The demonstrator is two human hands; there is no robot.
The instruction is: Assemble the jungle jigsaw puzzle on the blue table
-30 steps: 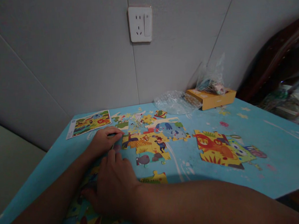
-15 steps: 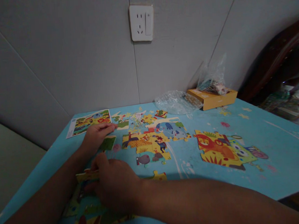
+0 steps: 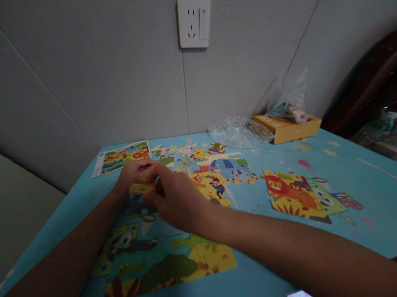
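My right hand [image 3: 176, 199] reaches across to the left and pinches a yellow puzzle piece [image 3: 141, 188] just above the blue table [image 3: 361, 174]. My left hand [image 3: 134, 174] lies right behind that piece with curled fingers, and its fingertips meet the piece too. Below both hands lies a joined puzzle section [image 3: 158, 258] with green, yellow and blue artwork. Another joined section [image 3: 216, 170] with an elephant sits to the right of my hands. A third section [image 3: 297, 196] with a lion lies further right.
A printed reference picture [image 3: 121, 157] lies at the table's far left corner. A crumpled clear plastic bag [image 3: 236, 135] and a yellow box [image 3: 289, 127] holding another bag stand by the wall. A white wall socket [image 3: 194, 22] is above. Dark furniture [image 3: 373, 88] stands at the right.
My right hand has lifted a yellow piece from the near section and carried it up to my left hand. The view has shifted, showing more of the near section.
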